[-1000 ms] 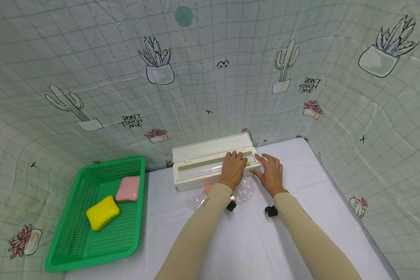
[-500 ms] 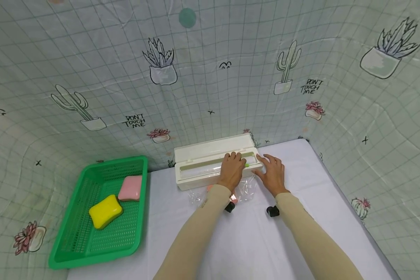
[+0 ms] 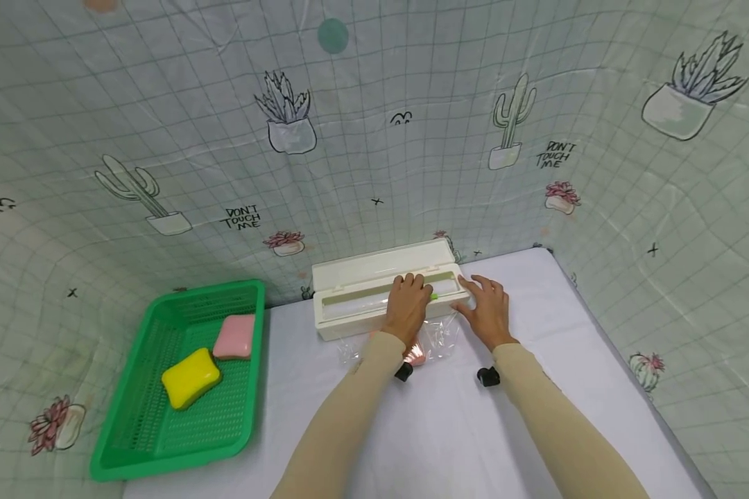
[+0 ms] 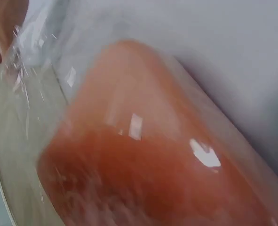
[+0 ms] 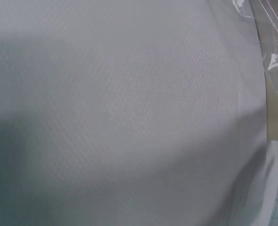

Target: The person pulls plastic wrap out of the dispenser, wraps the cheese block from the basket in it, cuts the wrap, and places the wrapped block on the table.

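Observation:
A long white cling film dispenser (image 3: 349,322) lies at the back of the table with its lid (image 3: 383,263) up. My left hand (image 3: 406,308) bends its fingers over the front rail, on the slide cutter, whose green end (image 3: 433,296) shows beside them. With thumb and fingers my right hand (image 3: 488,315) grips the dispenser's right end. Clear cling film (image 3: 440,336) hangs from the front over a glossy salmon-pink rounded block (image 4: 143,127), mostly hidden by my left arm in the head view. The right wrist view shows mainly white tablecloth (image 5: 129,117).
At left stands a green plastic basket (image 3: 250,402) holding a yellow rounded block (image 3: 191,378) and a pink one (image 3: 235,337). A patterned curtain (image 3: 374,159) rises right behind the dispenser. The table's right edge slants down at the far right.
My left hand and the green cutter end have slid a little left along the dispenser's rail. My right hand has stayed on the dispenser's right end. The view has shifted slightly.

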Available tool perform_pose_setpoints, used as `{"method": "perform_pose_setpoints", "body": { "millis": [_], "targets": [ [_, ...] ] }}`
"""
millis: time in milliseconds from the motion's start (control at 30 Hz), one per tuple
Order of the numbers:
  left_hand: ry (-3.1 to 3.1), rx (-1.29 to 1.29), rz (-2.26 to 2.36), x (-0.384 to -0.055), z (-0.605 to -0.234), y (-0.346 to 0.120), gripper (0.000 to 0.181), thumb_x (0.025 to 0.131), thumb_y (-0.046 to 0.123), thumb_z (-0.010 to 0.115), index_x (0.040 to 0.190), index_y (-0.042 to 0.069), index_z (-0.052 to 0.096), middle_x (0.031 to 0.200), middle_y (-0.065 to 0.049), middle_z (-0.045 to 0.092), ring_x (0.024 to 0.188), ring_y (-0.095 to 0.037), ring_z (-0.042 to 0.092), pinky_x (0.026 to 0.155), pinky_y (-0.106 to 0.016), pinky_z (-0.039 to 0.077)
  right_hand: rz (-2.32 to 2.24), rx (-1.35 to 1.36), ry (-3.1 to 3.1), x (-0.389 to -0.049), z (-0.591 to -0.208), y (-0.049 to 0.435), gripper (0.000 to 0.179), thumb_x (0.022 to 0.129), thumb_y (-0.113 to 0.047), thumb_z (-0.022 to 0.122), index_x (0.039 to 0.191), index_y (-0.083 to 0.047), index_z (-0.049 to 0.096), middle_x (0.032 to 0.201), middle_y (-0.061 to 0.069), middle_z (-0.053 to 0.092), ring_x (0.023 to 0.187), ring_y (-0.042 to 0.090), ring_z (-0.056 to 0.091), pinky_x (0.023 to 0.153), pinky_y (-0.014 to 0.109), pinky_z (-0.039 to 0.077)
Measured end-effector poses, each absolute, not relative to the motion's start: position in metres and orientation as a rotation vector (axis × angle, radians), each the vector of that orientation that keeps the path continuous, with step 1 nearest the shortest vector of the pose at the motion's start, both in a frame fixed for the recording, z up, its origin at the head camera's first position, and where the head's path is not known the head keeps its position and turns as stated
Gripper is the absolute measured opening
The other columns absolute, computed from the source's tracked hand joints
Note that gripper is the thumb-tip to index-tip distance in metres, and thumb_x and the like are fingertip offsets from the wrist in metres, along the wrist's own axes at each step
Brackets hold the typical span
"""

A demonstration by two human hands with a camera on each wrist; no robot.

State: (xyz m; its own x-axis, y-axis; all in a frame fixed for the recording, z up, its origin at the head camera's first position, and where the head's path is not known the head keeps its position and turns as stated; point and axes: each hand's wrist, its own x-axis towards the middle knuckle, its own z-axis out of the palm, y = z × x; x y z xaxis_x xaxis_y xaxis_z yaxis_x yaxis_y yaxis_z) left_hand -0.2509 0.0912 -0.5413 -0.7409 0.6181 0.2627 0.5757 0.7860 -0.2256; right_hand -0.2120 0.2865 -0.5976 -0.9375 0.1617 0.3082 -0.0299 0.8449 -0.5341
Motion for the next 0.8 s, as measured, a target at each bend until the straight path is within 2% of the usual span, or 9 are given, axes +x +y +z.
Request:
{"method": "perform_pose_setpoints", "body": {
  "millis": [233, 467, 800],
  "targets": [
    [-2.663, -0.868, 0.121, -0.251, -0.543, 0.065, 0.017, 0.106, 0.032, 0.063, 0.112, 0.025, 0.077, 0.104, 0.004, 0.063, 0.108, -0.017, 0.058, 0.104, -0.034, 0.044, 0.819, -0.127, -2.672, -0.211, -0.593, 0.297, 0.066, 0.089, -0.022, 0.086, 0.148, -0.008, 0.061, 0.15, 0.025, 0.053, 0.136, 0.051, 0.041, 0.111, 0.063, 0.03],
    [-2.661, -0.855, 0.07, -0.248, -0.542, 0.042, 0.015, 0.104, 0.032, 0.066, 0.104, 0.023, 0.078, 0.104, 0.001, 0.061, 0.108, -0.019, 0.058, 0.105, -0.038, 0.044, 0.829, -0.153, -2.683, -0.208, -0.595, 0.297, 0.067, 0.089, -0.019, 0.086, 0.149, -0.007, 0.06, 0.15, 0.026, 0.052, 0.136, 0.052, 0.04, 0.112, 0.064, 0.029],
    [-2.689, -0.804, 0.013, -0.245, -0.541, 0.019, 0.018, 0.101, 0.037, 0.069, 0.107, 0.024, 0.08, 0.107, 0.003, 0.063, 0.11, -0.018, 0.058, 0.104, -0.037, 0.044, 0.82, -0.109, -2.698, -0.211, -0.598, 0.283, 0.068, 0.089, -0.019, 0.086, 0.149, -0.008, 0.059, 0.15, 0.026, 0.052, 0.136, 0.051, 0.041, 0.111, 0.063, 0.031]
  ]
}}
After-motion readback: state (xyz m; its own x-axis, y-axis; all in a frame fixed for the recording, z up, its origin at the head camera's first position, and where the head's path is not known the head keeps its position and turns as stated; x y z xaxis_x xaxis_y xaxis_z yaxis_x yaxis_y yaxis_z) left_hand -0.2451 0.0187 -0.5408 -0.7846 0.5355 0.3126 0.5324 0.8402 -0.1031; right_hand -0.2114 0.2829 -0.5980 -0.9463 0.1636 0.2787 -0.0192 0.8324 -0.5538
